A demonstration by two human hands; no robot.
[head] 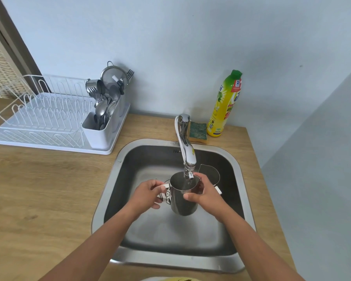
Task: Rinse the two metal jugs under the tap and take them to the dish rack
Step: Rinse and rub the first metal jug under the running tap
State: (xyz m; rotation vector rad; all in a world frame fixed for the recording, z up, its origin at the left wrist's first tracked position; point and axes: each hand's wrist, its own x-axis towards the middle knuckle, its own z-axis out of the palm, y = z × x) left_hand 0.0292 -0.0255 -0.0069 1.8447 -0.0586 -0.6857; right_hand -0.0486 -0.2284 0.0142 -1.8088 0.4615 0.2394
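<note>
table (49, 189): wooden, carries all.
sink (118, 165): lower centre, both jugs inside.
dish rack (39, 126): upper left, well apart; full cutlery holder (101, 128) on its near side.
held jug (182, 199): upright under tap (187, 155); left hand (148, 192) fingers closed on handle, right hand (205, 191) fingers wrapping rim.
tip: keep mouth centred under spout, swirl, then empty.
second jug (210, 173): just behind, right.
sponge (198, 131), soap bottle (225, 106): clear of path.
</note>
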